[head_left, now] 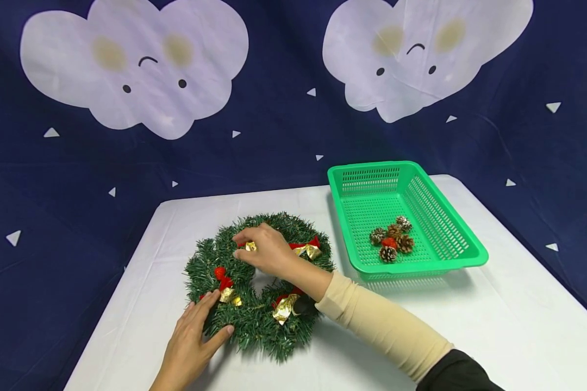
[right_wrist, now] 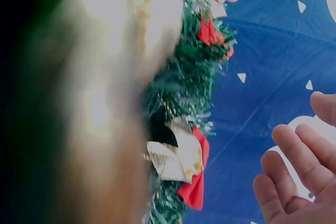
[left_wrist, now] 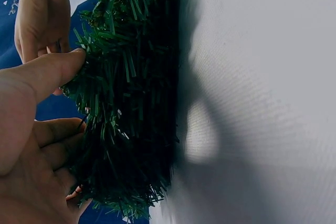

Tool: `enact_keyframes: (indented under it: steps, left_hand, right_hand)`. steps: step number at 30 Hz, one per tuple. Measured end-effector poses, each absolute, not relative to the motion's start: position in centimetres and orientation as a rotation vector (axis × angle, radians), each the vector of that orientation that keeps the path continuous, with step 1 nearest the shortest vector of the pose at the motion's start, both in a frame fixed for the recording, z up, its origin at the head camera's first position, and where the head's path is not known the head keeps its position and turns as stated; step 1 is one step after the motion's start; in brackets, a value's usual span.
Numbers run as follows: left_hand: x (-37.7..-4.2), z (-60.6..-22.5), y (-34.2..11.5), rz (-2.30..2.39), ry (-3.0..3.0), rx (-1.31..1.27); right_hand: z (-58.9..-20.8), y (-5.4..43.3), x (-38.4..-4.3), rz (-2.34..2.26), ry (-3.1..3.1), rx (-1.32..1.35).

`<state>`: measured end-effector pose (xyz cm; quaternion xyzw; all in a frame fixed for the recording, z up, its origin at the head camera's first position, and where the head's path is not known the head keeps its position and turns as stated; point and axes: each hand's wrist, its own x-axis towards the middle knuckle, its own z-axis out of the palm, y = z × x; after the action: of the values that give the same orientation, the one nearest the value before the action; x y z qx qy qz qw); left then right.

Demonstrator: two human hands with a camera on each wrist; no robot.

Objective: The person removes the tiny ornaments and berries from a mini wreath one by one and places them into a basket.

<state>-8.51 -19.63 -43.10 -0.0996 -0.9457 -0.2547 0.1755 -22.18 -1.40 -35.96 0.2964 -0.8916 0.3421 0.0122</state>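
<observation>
A green tinsel wreath [head_left: 266,339] lies on the white table, trimmed with red-and-gold bows, one gold bow [head_left: 285,308] at its near right. My left hand [head_left: 189,336] rests on the wreath's near left edge, fingers extended beside another gold bow [head_left: 227,295] and a red berry-like ball [head_left: 219,272]. The left wrist view shows that thumb [left_wrist: 65,69] against the greenery. Above the wreath's far part hovers my right hand [head_left: 266,248], fingers bent and spread near a bow [head_left: 251,246]. Nothing shows between those fingers [right_wrist: 294,161] in the right wrist view.
A green plastic basket [head_left: 344,233] stands to the right of the wreath, holding several pinecones [head_left: 405,244] and a red ball [head_left: 389,243]. Behind the white table [head_left: 127,320] hangs a dark blue cloth [head_left: 279,157] with clouds.
</observation>
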Motion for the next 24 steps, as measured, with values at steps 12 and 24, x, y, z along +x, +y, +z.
enact_keyframes:
  steps: [12,24]
  left_hand:
    - [-8.6,-42.9,-19.6,-0.733,-2.712,-0.268]
    - [-8.5,-42.9,-19.5,-0.726,-2.725,-0.262]
  right_hand:
    - [-36.9,-3.3,-21.9,0.990,-2.823,0.978]
    - [-37.3,-5.1,-21.8,0.773,-2.938,1.030]
